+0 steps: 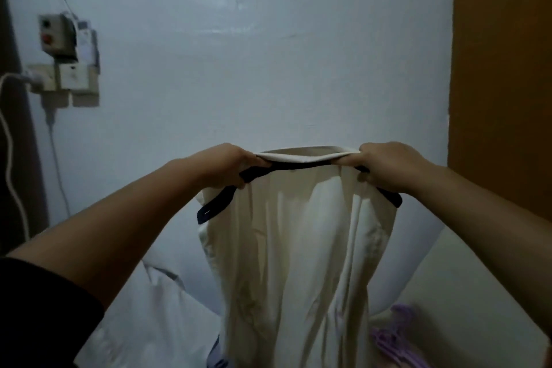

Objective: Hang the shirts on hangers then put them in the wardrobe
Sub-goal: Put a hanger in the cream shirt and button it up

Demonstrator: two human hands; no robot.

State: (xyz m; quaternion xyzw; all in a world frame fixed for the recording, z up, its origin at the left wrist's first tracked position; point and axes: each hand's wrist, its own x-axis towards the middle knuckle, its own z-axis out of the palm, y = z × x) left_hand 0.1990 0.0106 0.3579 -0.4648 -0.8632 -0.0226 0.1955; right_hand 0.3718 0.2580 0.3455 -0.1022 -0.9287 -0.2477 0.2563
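Wall (268,54), pale blue, fills the background; all positions below are given relative to the shirt. Shirt (301,248), cream with a dark-lined collar band, hangs in front of the wall at centre view, held up by its collar and draping straight down. Wood panel (501,69), possibly the wardrobe side, stands to the right of the shirt. Second pale garment (143,308) lies below and left of the shirt. Socket cluster (64,63) with cables sits on the wall well up and left of the shirt. Left hand (227,163) grips the left end of the collar, fingers curled round the fabric. Right hand (385,166) grips the right end likewise, stretching the collar (301,156) open between the two hands. Hangers (391,334), purple, lie below and right of the shirt hem, untouched. Step in hand, by judgement: shirt presented and opened at the neck, hanger not yet inserted. Next move calls for releasing one hand while the other keeps the collar raised, reaching down to the hangers, taking one, and feeding it into the shoulders through the collar opening.
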